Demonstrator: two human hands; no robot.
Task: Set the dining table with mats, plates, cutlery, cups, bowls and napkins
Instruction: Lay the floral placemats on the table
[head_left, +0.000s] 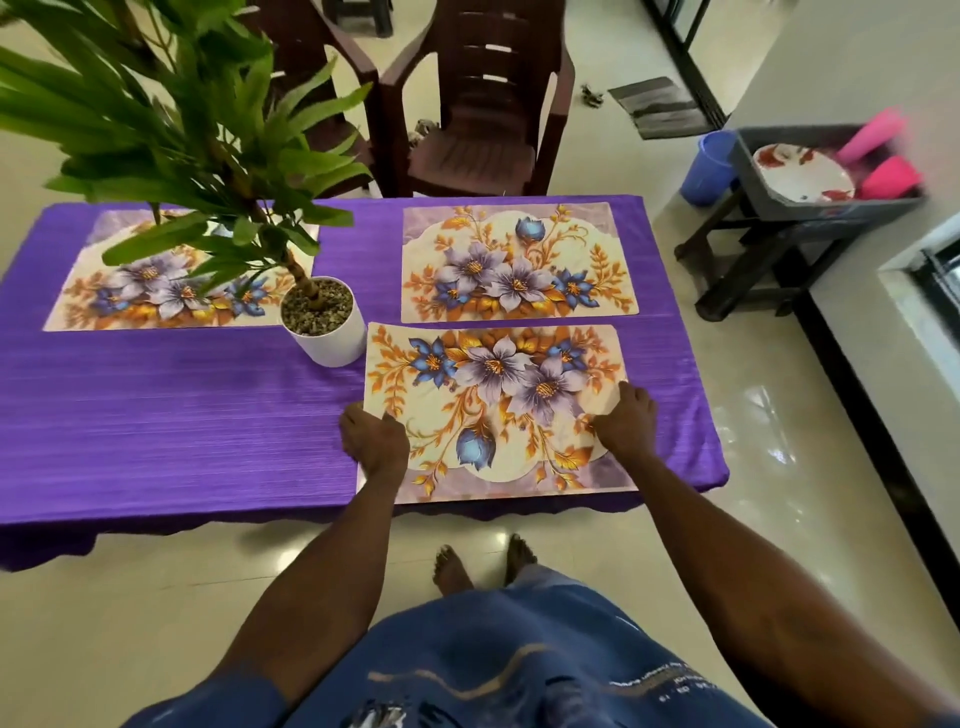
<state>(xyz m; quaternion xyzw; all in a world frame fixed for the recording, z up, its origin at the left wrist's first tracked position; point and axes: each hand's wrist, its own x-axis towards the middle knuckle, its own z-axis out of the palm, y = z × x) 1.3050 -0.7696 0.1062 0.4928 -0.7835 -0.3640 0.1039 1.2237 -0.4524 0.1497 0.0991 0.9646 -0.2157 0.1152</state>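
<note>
Three floral place mats lie on the purple-clothed table (182, 415). The near right mat (498, 395) lies flat at the table's front edge, its near edge slightly over the cloth's rim. My left hand (374, 441) holds its left edge, thumb on top. My right hand (626, 421) holds its right edge with bent fingers. A second mat (519, 265) lies just beyond it, and a third mat (156, 296) lies at the far left, partly hidden by leaves.
A white plant pot (327, 332) with a tall leafy plant stands mid-table, touching the near mat's far left corner. To the right, a grey tub (831, 208) on a dark stool holds a plate (802, 174) and pink cups (888, 176). A blue cup (709, 166) is beside it. Brown chairs (483, 130) stand behind the table.
</note>
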